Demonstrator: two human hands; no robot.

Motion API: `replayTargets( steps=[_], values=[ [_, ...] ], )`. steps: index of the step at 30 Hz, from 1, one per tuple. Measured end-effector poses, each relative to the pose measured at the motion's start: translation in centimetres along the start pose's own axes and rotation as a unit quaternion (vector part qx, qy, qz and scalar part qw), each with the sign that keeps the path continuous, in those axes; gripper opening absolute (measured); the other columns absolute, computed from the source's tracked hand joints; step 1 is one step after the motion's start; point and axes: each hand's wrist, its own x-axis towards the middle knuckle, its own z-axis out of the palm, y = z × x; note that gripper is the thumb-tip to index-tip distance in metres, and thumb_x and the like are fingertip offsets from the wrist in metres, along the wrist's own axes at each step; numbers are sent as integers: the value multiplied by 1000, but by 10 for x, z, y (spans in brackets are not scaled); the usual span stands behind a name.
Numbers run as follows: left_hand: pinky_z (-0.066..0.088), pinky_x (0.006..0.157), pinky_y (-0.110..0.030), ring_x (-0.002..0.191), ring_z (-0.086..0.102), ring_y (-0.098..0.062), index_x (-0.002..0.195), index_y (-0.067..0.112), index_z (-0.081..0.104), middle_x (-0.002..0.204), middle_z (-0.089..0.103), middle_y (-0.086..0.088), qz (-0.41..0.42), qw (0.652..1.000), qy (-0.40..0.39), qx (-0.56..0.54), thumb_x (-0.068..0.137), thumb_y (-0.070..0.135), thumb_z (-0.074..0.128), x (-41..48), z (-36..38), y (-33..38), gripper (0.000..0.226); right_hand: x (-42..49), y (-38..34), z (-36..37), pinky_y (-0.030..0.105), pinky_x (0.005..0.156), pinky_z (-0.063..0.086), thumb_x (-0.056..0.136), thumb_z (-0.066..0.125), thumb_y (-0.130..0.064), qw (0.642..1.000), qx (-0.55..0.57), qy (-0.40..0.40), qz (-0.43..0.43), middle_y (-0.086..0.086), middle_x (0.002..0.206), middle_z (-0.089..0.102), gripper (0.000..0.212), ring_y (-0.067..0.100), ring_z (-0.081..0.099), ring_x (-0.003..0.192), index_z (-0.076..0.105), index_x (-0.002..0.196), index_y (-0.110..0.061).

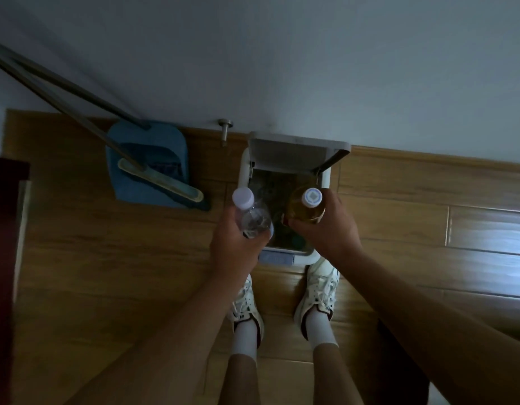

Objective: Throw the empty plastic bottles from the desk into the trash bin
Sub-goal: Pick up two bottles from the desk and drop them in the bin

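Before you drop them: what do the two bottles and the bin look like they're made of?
Clear bottle in the left hand: thin see-through plastic, glossy, white cap. Amber bottle in the right hand: tinted translucent plastic, probably, white cap. Bin: smooth matte white plastic by its look, lid open.

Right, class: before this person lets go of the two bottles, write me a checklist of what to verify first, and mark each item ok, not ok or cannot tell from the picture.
1. Trash bin lid raised, opening clear: ok.
2. Left hand has a firm hold on the clear bottle: ok.
3. Right hand has a firm hold on the amber bottle: ok.
4. Amber bottle over the opening: ok.
5. Clear bottle over the opening: cannot tell; it sits near the bin's left edge.
6. Both bottles empty: cannot tell; both are capped and the light is dim.
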Motion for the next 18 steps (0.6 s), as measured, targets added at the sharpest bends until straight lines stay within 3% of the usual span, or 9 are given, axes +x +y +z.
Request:
replayTargets(
  steps=[6,9,12,15,18],
  values=[
    [51,80,-22,101,59,-1,119,34,50,107,60,19,-3,999,-10,47,73,39,81,2,-7,1,55,4,6,-2,46,96,53,69,82,-40,1000,-20,-9,-7,-4,127,57,73,17,56,114,48,133,-25],
    [59,74,-30,96,64,-7,123,33,48,110,61,12,-22,997,-14,73,73,47,74,0,-9,-1,58,2,10,-2,44,96,52,71,81,-38,1000,-18,-15,-14,-4,129,56,74,17,55,115,46,135,-26],
    [55,67,-23,87,63,-2,114,31,51,104,62,13,-45,995,-11,85,83,40,71,-5,-9,-3,38,-1,13,-3,39,93,52,75,78,-36,999,-19,-14,-24,-5,130,54,69,15,54,115,46,136,-26],
    [51,60,-20,78,62,-2,104,32,53,93,62,11,-56,992,-21,110,91,35,64,-11,-13,-5,17,-1,17,-6,24,78,52,82,73,-35,1000,0,-16,-26,-7,130,55,58,10,56,110,48,133,-27],
    [55,62,-26,78,63,-5,108,28,57,94,63,10,-70,988,-37,136,96,38,55,-17,-20,-10,16,0,24,-11,11,64,40,86,70,-36,999,-4,-30,-19,-8,129,58,51,8,59,108,50,132,-25]
  ],
)
